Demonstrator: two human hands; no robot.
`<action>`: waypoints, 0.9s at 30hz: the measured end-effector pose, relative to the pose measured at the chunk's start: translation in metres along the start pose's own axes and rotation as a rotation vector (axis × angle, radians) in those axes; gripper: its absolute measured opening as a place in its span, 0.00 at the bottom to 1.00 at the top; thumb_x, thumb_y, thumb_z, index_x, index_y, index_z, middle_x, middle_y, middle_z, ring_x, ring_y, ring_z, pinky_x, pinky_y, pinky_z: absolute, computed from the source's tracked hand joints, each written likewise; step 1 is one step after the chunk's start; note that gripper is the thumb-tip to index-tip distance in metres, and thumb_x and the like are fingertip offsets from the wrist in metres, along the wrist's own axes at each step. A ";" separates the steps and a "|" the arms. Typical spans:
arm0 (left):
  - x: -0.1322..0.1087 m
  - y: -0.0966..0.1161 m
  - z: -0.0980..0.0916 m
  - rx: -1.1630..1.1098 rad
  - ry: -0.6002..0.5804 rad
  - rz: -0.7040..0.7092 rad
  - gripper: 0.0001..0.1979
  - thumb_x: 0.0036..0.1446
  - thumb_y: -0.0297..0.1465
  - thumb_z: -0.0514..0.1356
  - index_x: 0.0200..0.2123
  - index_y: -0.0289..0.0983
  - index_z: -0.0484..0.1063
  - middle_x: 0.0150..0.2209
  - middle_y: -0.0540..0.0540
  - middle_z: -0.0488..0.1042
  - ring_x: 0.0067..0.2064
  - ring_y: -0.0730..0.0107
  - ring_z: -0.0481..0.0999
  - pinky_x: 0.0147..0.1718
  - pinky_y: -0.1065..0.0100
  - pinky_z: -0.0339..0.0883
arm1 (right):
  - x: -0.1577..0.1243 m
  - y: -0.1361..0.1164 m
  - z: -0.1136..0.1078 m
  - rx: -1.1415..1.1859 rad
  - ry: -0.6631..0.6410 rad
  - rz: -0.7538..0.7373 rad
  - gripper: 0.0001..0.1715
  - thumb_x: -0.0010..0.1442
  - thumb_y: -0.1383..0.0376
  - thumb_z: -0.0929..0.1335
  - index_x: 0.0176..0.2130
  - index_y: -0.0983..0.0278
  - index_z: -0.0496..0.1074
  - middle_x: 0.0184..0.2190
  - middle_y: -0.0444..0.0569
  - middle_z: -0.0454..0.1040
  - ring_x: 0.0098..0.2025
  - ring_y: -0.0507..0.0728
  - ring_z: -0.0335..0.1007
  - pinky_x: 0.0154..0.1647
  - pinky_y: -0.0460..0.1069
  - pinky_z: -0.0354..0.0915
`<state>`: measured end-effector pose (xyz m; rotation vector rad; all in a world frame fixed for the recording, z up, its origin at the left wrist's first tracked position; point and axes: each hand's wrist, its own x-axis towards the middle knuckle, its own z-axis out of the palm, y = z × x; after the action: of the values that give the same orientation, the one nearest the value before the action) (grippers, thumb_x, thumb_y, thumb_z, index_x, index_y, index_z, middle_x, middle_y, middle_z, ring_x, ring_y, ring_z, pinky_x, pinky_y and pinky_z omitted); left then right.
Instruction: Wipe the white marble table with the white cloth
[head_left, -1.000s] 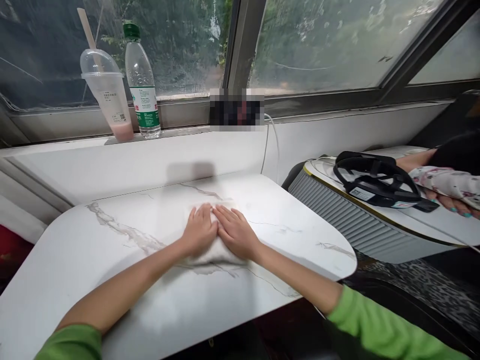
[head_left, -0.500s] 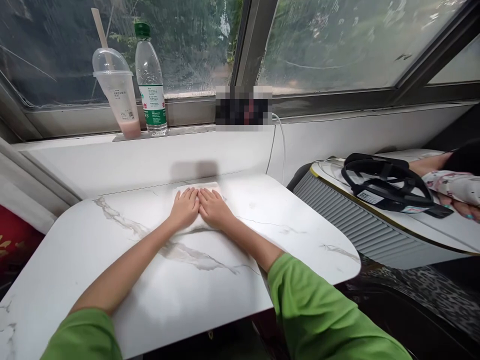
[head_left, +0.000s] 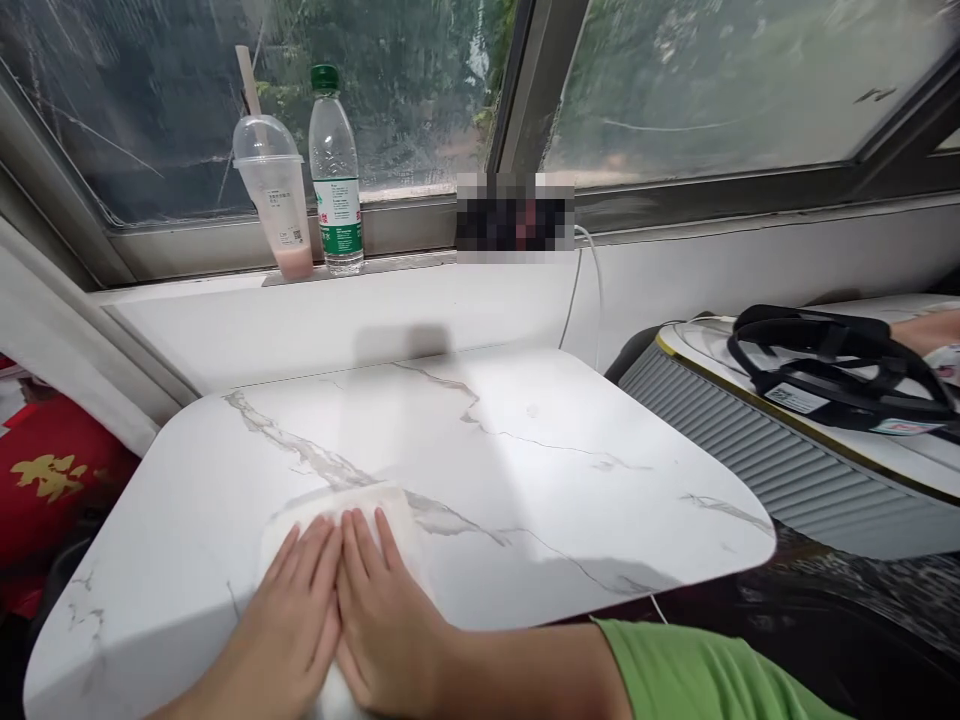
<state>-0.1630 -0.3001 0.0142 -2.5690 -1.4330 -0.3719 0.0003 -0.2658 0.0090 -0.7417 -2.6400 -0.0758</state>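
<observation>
A white cloth lies flat on the white marbled table, close to its near edge. My left hand rests palm down on the cloth with its fingers stretched out. Beside it and touching it, my right hand also presses flat on the cloth, fingers extended. Neither hand grips anything. Parts of the cloth are hidden beneath both hands.
On the window sill stand a plastic cup with a straw and a green-capped bottle. A blurred-out dark object is right of them. A black headset lies on another table, near a person's arm.
Both hands and the cloth have moved from the far side of the table toward me and slightly left. The view has shifted a little to the left.
</observation>
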 end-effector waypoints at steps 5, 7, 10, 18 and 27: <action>-0.004 -0.073 0.000 -0.061 -0.022 -0.245 0.24 0.63 0.29 0.42 0.61 0.31 0.53 0.59 0.37 0.61 0.60 0.60 0.61 0.58 0.58 0.57 | 0.074 0.003 0.032 0.160 -0.028 -0.010 0.37 0.59 0.60 0.58 0.59 0.85 0.56 0.59 0.74 0.56 0.63 0.75 0.48 0.61 0.70 0.44; -0.004 -0.114 -0.003 -0.123 -0.041 -0.311 0.22 0.64 0.31 0.40 0.59 0.31 0.56 0.58 0.37 0.63 0.60 0.61 0.61 0.58 0.59 0.57 | 0.117 0.007 0.049 0.183 -0.017 -0.006 0.35 0.60 0.60 0.58 0.58 0.84 0.57 0.59 0.73 0.58 0.62 0.71 0.50 0.62 0.67 0.44; -0.008 -0.176 -0.012 -0.127 -0.047 -0.378 0.23 0.64 0.36 0.40 0.58 0.32 0.56 0.58 0.38 0.63 0.59 0.61 0.62 0.58 0.58 0.57 | 0.185 0.013 0.074 0.219 0.005 -0.045 0.29 0.61 0.60 0.58 0.56 0.77 0.61 0.56 0.64 0.65 0.60 0.63 0.54 0.63 0.60 0.46; 0.006 -0.249 -0.016 0.010 -0.076 -0.445 0.26 0.64 0.36 0.35 0.58 0.30 0.55 0.59 0.43 0.63 0.59 0.66 0.61 0.57 0.58 0.56 | 0.267 0.016 0.107 0.237 0.014 0.007 0.28 0.63 0.62 0.56 0.57 0.79 0.58 0.58 0.64 0.62 0.61 0.64 0.52 0.62 0.61 0.43; -0.019 -0.188 0.008 0.227 0.008 -0.407 0.26 0.62 0.33 0.38 0.60 0.29 0.52 0.56 0.31 0.65 0.58 0.50 0.63 0.53 0.50 0.58 | 0.207 0.026 0.081 0.208 -0.004 -0.143 0.27 0.62 0.57 0.58 0.55 0.68 0.62 0.57 0.53 0.65 0.59 0.56 0.55 0.63 0.53 0.45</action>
<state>-0.3316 -0.2158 0.0064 -2.0926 -1.8752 -0.2542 -0.1774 -0.1292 0.0132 -0.4842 -2.6497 0.1589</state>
